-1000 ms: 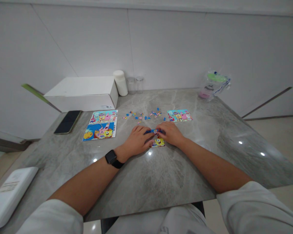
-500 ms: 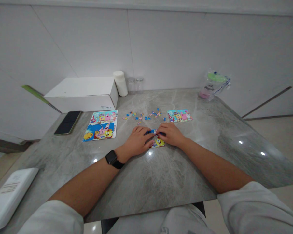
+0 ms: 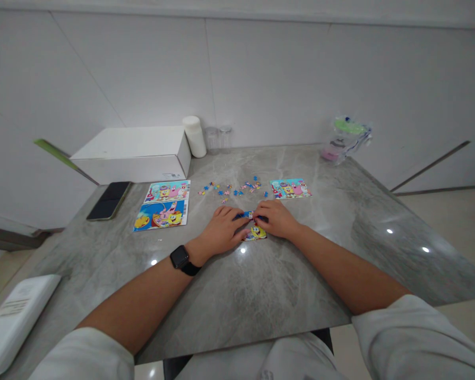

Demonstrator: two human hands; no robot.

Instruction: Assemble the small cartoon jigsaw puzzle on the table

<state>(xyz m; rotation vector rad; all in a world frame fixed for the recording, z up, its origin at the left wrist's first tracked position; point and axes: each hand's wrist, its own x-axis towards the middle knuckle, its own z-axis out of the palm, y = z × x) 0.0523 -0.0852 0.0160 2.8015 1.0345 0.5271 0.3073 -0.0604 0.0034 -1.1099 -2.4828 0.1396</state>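
Observation:
A partly joined cartoon jigsaw puzzle (image 3: pixel 255 232) lies flat on the grey table, blue at its far side and yellow near me. My left hand (image 3: pixel 224 229) rests at its left edge, thumb and index finger apart and touching the puzzle. At the far right part of the puzzle, the fingertips of my right hand (image 3: pixel 275 217) are pinched on a small jigsaw piece, mostly hidden by the fingers. Loose jigsaw pieces (image 3: pixel 238 192) lie scattered just beyond both hands.
A picture card (image 3: pixel 291 188) lies right of the loose pieces, a larger picture sheet (image 3: pixel 162 206) to the left. Beside that is a phone (image 3: pixel 109 200). At the back stand a white box (image 3: pixel 130 153), a white bottle (image 3: pixel 195 137), two clear jars (image 3: pixel 225 140) and a plastic bag (image 3: pixel 346 140).
My right fingertips have shifted very slightly on the puzzle, and a little more of its blue part shows between the hands. The left hand stays in place.

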